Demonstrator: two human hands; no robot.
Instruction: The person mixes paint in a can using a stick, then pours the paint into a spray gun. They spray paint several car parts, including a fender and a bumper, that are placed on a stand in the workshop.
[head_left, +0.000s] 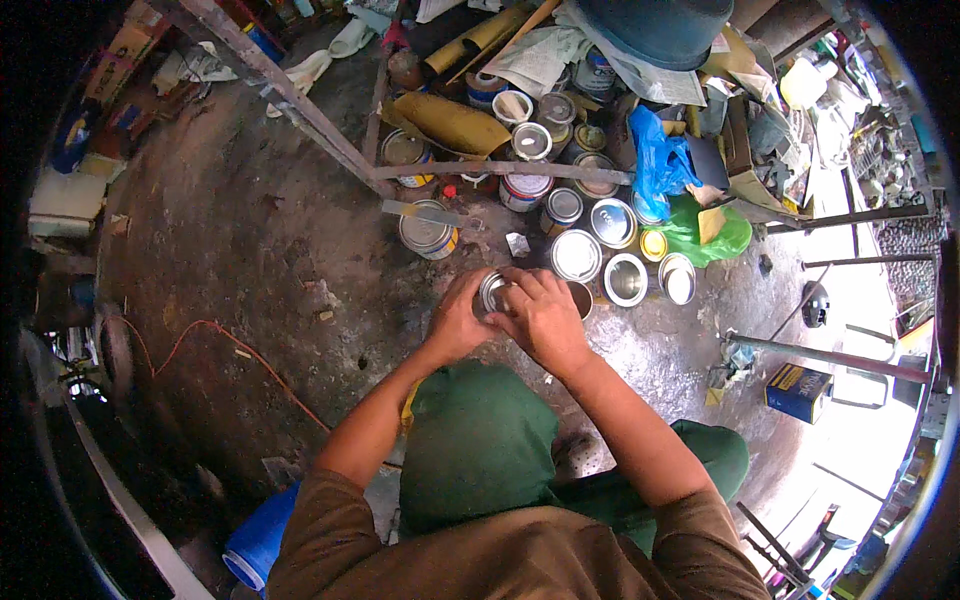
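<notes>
Stained floor [240, 260]; blue box [798, 392] with printed lettering at right; both hands [462, 322] [546, 318] grip a metal can [491, 291].

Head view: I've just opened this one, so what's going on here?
A person in green trousers has both hands on a small round metal can. The left hand cups its left side; the right hand covers part of its top. More paint cans stand just beyond, near a blue plastic bag. Whether the handled one touches the floor is unclear.
</notes>
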